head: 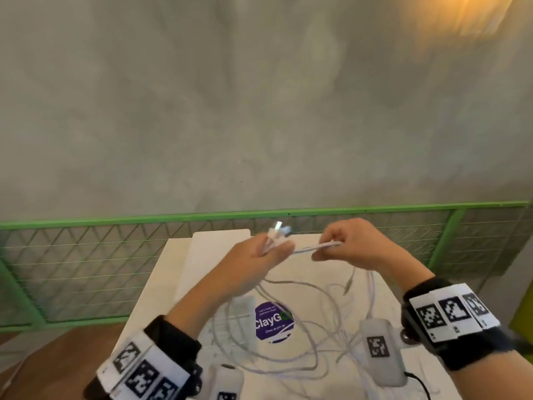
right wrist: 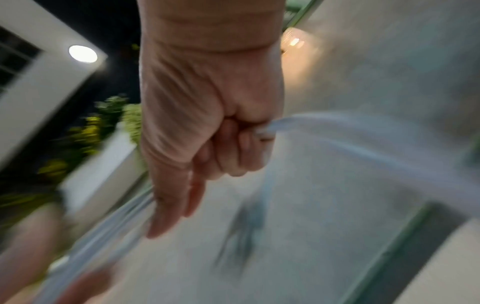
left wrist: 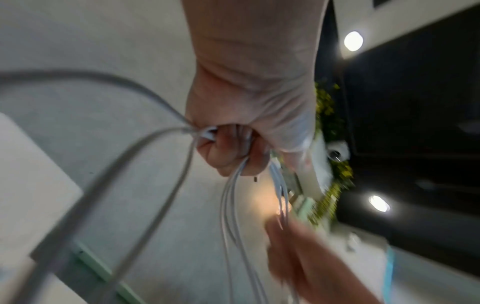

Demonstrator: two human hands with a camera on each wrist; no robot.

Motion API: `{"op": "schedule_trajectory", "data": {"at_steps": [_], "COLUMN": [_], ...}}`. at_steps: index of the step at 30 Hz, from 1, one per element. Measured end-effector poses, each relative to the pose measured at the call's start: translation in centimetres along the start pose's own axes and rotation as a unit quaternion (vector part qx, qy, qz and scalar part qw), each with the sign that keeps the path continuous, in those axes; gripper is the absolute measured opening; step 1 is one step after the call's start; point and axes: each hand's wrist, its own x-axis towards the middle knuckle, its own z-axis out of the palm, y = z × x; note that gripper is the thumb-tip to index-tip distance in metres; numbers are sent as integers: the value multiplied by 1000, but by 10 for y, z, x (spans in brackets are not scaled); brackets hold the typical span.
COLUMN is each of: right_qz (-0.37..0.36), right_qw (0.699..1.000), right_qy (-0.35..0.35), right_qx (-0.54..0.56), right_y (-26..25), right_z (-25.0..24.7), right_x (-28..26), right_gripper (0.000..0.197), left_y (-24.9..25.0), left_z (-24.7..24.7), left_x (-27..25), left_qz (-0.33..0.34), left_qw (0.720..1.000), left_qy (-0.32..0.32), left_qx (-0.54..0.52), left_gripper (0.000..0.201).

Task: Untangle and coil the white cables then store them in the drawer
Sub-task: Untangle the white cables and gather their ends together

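Observation:
Both hands are raised above a white table [head: 383,301] with white cables [head: 314,247] stretched between them. My left hand [head: 268,249] grips a bundle of strands, and plug ends [head: 278,230] stick up past its fingers. In the left wrist view the left hand [left wrist: 233,152] is curled round several strands [left wrist: 231,197] that run toward the right hand. My right hand [head: 337,245] pinches the same strands; in the right wrist view the right hand [right wrist: 233,148] holds the blurred cable [right wrist: 298,121]. More loose cable [head: 288,336] lies tangled on the table below. No drawer is in view.
A purple round sticker [head: 274,323] sits on the table under the tangle. A white adapter block [head: 243,304] lies left of it. A green mesh railing [head: 86,255] runs behind the table, with a grey wall beyond it. Wooden floor [head: 57,350] shows at lower left.

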Motion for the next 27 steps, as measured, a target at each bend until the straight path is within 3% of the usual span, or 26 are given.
{"op": "schedule_trajectory", "data": {"at_steps": [1, 4, 6, 9, 12, 14, 16, 18, 21, 24, 27], "right_qz": [22, 74, 113, 164, 171, 165, 170, 155, 71, -57, -140], "right_qw": [999, 994, 986, 974, 971, 973, 982, 980, 936, 916, 948], "right_qy": [20, 41, 84, 116, 129, 119, 77, -8, -180, -265, -212], "right_qx": [37, 73, 86, 104, 107, 111, 31, -127, -294, -295, -193], "right_y": [14, 52, 76, 108, 134, 136, 127, 113, 54, -18, -63], "right_z": [-5, -14, -20, -31, -33, -28, -20, -7, 23, 55, 65], "right_x": [0, -4, -8, -22, -42, -48, -43, -30, -25, -39, -42], "right_gripper": [20, 19, 25, 36, 60, 54, 29, 35, 45, 41, 31], "left_y": [-4, -19, -30, -47, -57, -58, -57, -49, -27, -7, -2], "left_z": [-9, -35, -53, -85, -108, -113, -105, -89, -57, -20, 14], "left_x": [-2, -6, -7, -13, -21, -25, -25, -22, -20, -21, -22], "left_qz": [-19, -64, -103, -150, -196, -201, -187, -168, -156, -142, -135], "left_qw": [1000, 997, 989, 955, 930, 919, 920, 922, 925, 950, 975], "left_qy": [5, 26, 103, 221, 279, 297, 281, 249, 180, 112, 82], "left_qx": [8, 40, -33, -125, -134, -166, -197, -245, -297, -253, -158], "left_gripper": [56, 24, 29, 41, 46, 45, 44, 40, 36, 34, 35]}}
